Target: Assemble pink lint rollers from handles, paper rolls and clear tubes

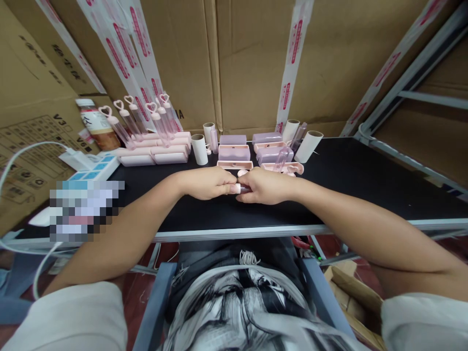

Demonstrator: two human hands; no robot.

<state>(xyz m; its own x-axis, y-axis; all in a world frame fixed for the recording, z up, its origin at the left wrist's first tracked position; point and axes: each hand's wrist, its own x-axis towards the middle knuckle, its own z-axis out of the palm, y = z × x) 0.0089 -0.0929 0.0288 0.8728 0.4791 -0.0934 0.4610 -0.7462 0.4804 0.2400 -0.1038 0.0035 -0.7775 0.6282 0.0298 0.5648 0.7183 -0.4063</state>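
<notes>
Both hands meet over the black table near its middle. My left hand (212, 183) pinches the pale end of a small tube (244, 188). The tube's darker, see-through part lies in the closed fingers of my right hand (265, 185), which hide much of it. Just behind the fingertips sits a small round pink piece (242, 172). Beyond the hands stand pink cases with lilac lids (234, 153), one of them an open pink tray (235, 165). To the right, a clear lilac tube (281, 159) leans on another pink piece (298, 168).
White cardboard rolls (199, 149) stand among the cases. Clear tubes with heart-shaped tops (158, 122) rise from pink cases (170, 155) at the back left. A bottle (98, 124), a power strip (97, 168) and a pixelated object (86, 209) are at the left. Cardboard (248, 63) walls the back.
</notes>
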